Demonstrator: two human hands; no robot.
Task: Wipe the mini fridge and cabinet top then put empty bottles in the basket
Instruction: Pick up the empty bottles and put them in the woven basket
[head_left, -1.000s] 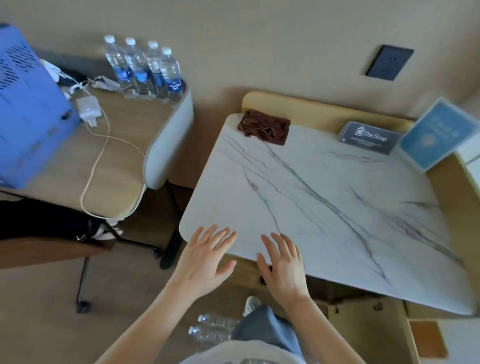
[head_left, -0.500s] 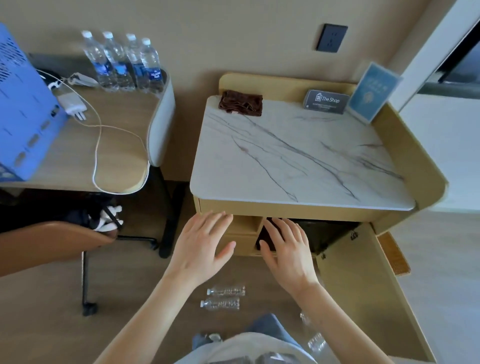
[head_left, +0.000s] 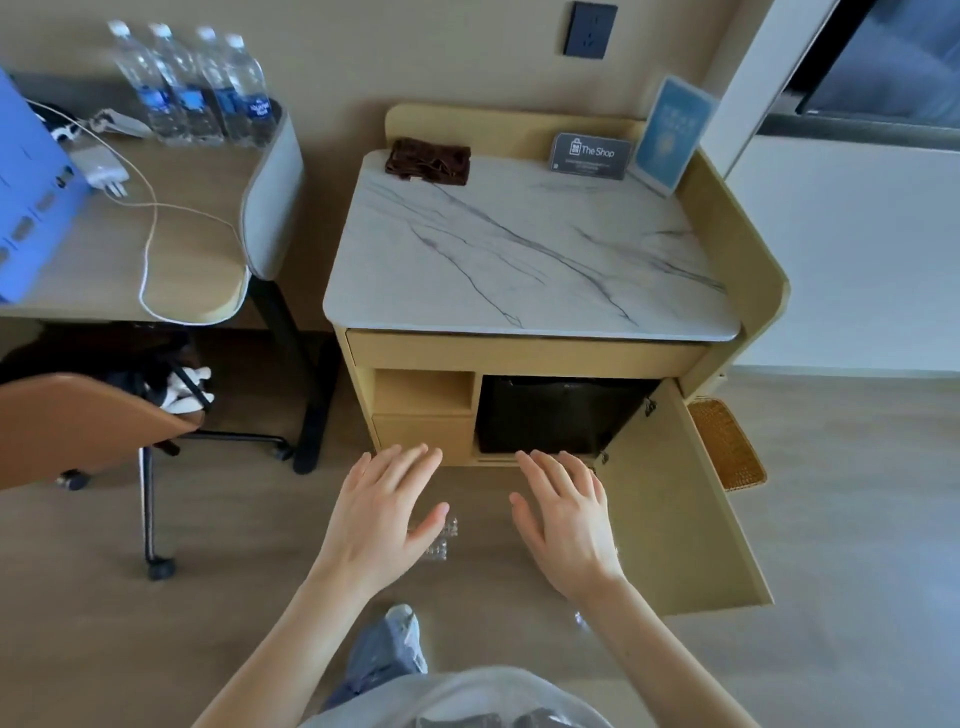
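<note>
Left hand (head_left: 382, 519) and right hand (head_left: 569, 525) hover, fingers spread, holding nothing. The left hand covers most of the empty bottles (head_left: 440, 548) on the floor; the cabinet door (head_left: 670, 519) cuts off the basket (head_left: 727, 447). The cloth (head_left: 428, 161) lies on the cabinet top (head_left: 519, 249).

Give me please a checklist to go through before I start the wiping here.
1. Hands free: ok. The left hand and the right hand are open, holding nothing.
2. Cloth ready: ok. It lies on the cabinet top, back left.
3. Fridge reachable: ok. The door stands open.
4. Top bare: not ok. A card and a blue sign stand on it.
5. Floor bottles empty: cannot tell. The left hand hides most of them.
6. Basket near: ok, on the floor beyond the door.
</note>
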